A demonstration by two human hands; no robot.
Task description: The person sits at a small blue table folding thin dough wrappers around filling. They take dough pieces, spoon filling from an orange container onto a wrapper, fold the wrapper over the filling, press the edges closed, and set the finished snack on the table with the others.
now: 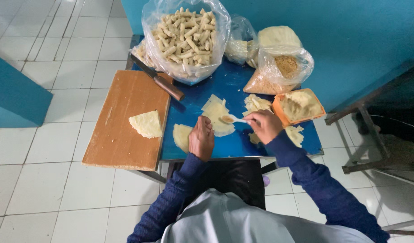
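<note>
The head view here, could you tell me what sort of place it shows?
Probably a small home or informal food-making spot. A low blue table on a white tiled floor holds a big clear bag of rolled snacks, thin pastry sheets and an orange tub of filling; the right hand holds a white spoon.

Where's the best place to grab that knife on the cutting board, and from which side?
Probably the brown handle of the knife, from the blue table side: it juts off the wooden board toward the hands, while the blade points away, near the bag of rolls.
</note>
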